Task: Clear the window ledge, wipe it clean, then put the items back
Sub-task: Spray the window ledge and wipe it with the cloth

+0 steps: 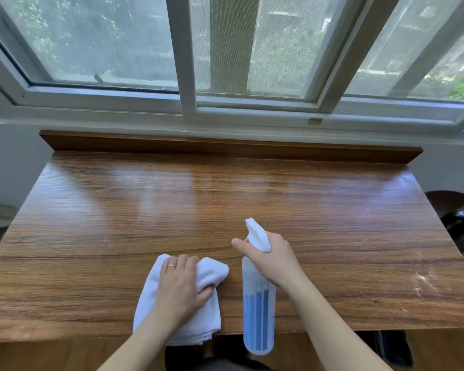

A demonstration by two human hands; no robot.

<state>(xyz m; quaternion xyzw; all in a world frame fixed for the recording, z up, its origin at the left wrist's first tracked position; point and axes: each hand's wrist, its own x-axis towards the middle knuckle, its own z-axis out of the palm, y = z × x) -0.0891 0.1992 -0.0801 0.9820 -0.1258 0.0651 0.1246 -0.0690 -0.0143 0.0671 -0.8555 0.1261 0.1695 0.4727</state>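
Wooden ledge (225,199) | one white cloth (156,298) gripped by left hand (181,285) | one spray bottle (259,303) gripped by right hand (273,259)

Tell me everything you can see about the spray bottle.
The spray bottle is translucent white plastic, slim with a rounded base, blue liquid filling its lower part. Its white trigger head points toward the window. The right hand grips its neck, holding it tilted over the wooden surface's near edge, beside the cloth.
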